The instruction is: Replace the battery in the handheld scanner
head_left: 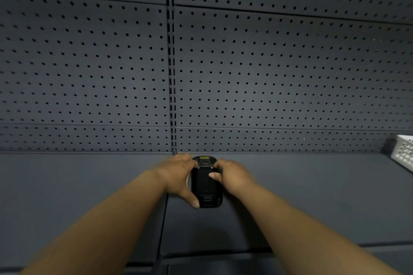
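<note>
Head view: one dark grey pegboard back panel (268,69) fills the upper part of the frame, divided by one slotted vertical upright (171,62) just left of centre. Below it lies one dark grey shelf (78,181), on which a seam runs from the foot of the upright toward the front edge. One white perforated basket (403,152) stands at the far right of the shelf, against the back panel and partly cut off by the frame edge. Two bare forearms reach in from the front edge. One black handheld scanner (206,183) lies near the back edge of the shelf, just right of the seam, back face up, with its long axis running front to back and the rounded end bearing a yellow label toward the back panel. The left hand (178,174) grips the left side of the scanner, its thumb extended along that side toward the near end. The right hand (232,174) grips the right side, its thumb pressed on the back face.
</note>
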`<state>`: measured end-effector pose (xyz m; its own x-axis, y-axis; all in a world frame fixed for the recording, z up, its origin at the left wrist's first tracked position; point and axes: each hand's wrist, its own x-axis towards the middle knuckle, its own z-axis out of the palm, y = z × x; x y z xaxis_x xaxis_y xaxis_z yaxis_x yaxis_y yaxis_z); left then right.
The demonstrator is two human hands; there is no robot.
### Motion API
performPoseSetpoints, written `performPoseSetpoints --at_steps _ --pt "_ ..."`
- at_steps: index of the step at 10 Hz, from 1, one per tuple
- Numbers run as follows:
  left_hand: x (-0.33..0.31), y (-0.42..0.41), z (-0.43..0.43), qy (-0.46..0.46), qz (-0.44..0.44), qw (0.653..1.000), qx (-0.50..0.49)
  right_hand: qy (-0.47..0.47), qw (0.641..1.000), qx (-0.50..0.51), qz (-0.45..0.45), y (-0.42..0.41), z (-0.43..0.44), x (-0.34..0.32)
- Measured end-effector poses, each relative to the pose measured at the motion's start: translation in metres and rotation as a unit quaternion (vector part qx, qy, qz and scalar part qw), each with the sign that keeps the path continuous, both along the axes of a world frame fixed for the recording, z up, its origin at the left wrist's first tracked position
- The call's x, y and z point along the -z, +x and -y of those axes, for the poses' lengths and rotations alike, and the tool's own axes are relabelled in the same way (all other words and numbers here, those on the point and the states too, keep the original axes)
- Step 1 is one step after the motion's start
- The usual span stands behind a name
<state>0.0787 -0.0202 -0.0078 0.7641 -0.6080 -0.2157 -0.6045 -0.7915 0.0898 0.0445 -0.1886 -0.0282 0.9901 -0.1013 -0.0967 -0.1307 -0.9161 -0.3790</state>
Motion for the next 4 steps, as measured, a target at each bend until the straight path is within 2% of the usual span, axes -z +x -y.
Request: performPoseSetpoints --at_steps 2,3,4 --pt "-0.001 -0.003 -0.002 -0.018 -0.011 1.0 -0.015 -0.031 0.999 -0.003 -0.011 0.005 -0.001 -0.005" --pt "-0.003 -0.011 -0.004 -0.014 -0.034 0.999 -0.022 -0.029 0.996 -0.031 -0.077 -0.002 -0.001 -0.021" --pt "-0.016 -0.011 -0.012 -0.073 -0.078 0.992 -0.065 0.082 0.995 -0.034 -0.042 -0.014 0.014 -0.069"
